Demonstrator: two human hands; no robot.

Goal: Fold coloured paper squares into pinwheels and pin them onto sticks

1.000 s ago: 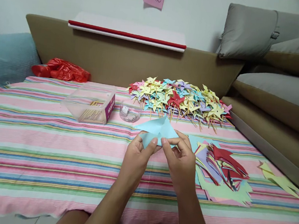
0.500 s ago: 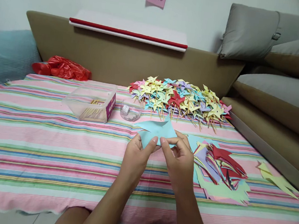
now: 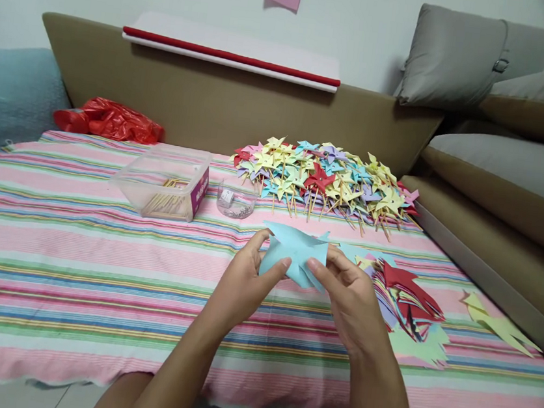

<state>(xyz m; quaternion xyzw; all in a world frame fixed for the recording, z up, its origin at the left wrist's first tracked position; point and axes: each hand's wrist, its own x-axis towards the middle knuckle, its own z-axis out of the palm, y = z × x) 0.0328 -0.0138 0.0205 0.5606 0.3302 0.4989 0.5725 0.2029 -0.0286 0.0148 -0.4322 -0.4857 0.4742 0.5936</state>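
Observation:
A light blue piece of cut paper (image 3: pixel 296 249) is held above the striped cloth, its points bent upward and inward. My left hand (image 3: pixel 257 271) grips its left side, thumb on the near face and fingers behind. On the other side my right hand (image 3: pixel 344 281) pinches it the same way, thumb lying on the paper. Fingertips behind the sheet are partly hidden. To the right of my right hand lies a stack of coloured cut papers (image 3: pixel 409 295), red, purple and green among them. Beyond my hands spreads a heap of paper pinwheels on sticks (image 3: pixel 324 180).
A clear plastic box (image 3: pixel 157 174) with wooden sticks stands at left, beside a round clear dish (image 3: pixel 236 200) of small metal pieces. Behind is a red plastic bag (image 3: pixel 109 120). Yellow-green paper scraps (image 3: pixel 494 323) lie at right, near stacked cushions (image 3: pixel 507 165).
Both hands have shifted the blue paper slightly nearer to me. My right hand has moved right, so the thumbs are farther apart, and the paper's points are turned differently.

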